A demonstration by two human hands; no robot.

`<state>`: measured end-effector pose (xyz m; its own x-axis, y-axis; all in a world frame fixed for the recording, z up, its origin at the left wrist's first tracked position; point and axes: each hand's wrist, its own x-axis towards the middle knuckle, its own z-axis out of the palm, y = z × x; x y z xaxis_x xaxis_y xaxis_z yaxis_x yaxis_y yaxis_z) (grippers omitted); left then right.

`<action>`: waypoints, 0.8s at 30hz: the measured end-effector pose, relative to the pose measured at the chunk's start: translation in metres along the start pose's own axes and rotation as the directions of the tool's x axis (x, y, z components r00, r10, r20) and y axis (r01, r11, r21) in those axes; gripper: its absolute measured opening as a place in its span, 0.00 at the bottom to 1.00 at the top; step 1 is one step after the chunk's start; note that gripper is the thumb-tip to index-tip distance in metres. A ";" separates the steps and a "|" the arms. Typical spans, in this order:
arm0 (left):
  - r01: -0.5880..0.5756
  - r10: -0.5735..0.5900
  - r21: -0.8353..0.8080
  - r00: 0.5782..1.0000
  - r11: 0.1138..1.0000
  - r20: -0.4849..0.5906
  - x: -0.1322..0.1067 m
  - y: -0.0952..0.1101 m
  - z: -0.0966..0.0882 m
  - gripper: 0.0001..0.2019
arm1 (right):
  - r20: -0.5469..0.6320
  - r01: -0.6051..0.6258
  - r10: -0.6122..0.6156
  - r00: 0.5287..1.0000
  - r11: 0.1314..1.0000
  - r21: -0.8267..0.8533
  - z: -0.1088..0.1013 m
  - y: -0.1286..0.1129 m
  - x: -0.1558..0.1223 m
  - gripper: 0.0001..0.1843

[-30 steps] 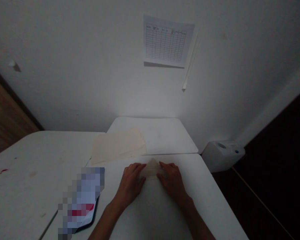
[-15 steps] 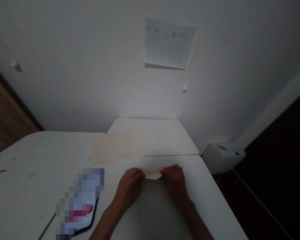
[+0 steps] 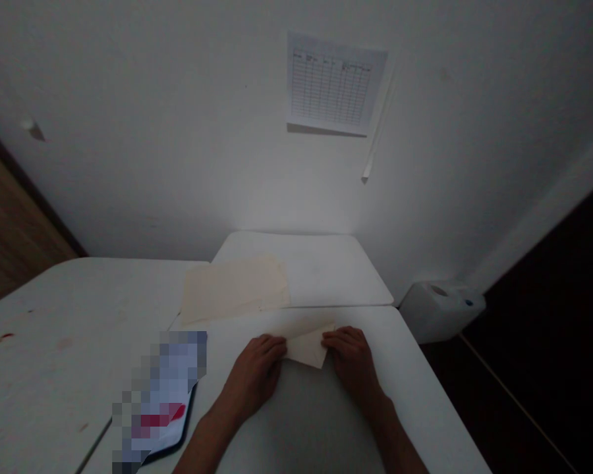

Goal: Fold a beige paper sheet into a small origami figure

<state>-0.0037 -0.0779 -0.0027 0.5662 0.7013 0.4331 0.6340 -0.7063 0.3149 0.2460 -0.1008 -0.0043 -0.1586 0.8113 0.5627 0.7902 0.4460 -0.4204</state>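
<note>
A small folded piece of cream paper (image 3: 306, 347) is held low over the white table, between my two hands. My left hand (image 3: 261, 361) pinches its left end, fingers closed. At its right end, my right hand (image 3: 350, 355) grips the edge between thumb and fingers. One corner of the fold points down toward me. Behind and to the left lies a larger flat sheet of the same cream paper (image 3: 234, 288), across the seam between table tops. My fingers cover both ends of the folded piece.
A phone (image 3: 170, 395), its screen blurred out, lies left of my left arm. White tables (image 3: 34, 368) meet at seams and stand against a wall. A printed chart (image 3: 329, 85) hangs there. Beyond the right table edge is a white plastic canister (image 3: 439, 316).
The folded paper shows a broader face, and its lower corner has shifted right and toward me. My right hand has moved slightly right; the left has barely moved.
</note>
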 end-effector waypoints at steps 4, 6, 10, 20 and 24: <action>-0.016 0.015 0.049 0.999 0.999 0.038 -0.001 0.003 -0.002 0.16 | 0.041 -0.021 0.021 0.999 1.000 -0.017 -0.005 -0.003 0.000 0.16; -0.041 0.037 0.084 0.998 0.996 0.046 -0.002 0.006 -0.003 0.17 | 0.063 -0.017 0.018 0.998 1.000 -0.021 -0.007 -0.009 0.001 0.15; -0.080 0.070 0.127 0.995 0.989 0.076 -0.002 0.015 -0.003 0.16 | 0.140 0.027 -0.026 0.990 1.000 -0.006 -0.009 -0.026 0.004 0.16; -0.024 0.025 -0.011 0.995 1.000 0.099 0.003 0.026 -0.014 0.12 | 0.206 0.052 -0.038 0.978 0.997 -0.065 -0.005 -0.043 0.003 0.12; -0.012 0.015 -0.045 0.997 0.999 0.072 0.000 0.025 -0.016 0.12 | 0.232 0.071 -0.055 0.971 0.996 -0.060 -0.005 -0.043 0.002 0.14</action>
<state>0.0041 -0.0972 0.0186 0.6119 0.6958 0.3762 0.6031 -0.7181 0.3473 0.2145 -0.1209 0.0185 -0.3348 0.8510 0.4045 0.8109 0.4789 -0.3362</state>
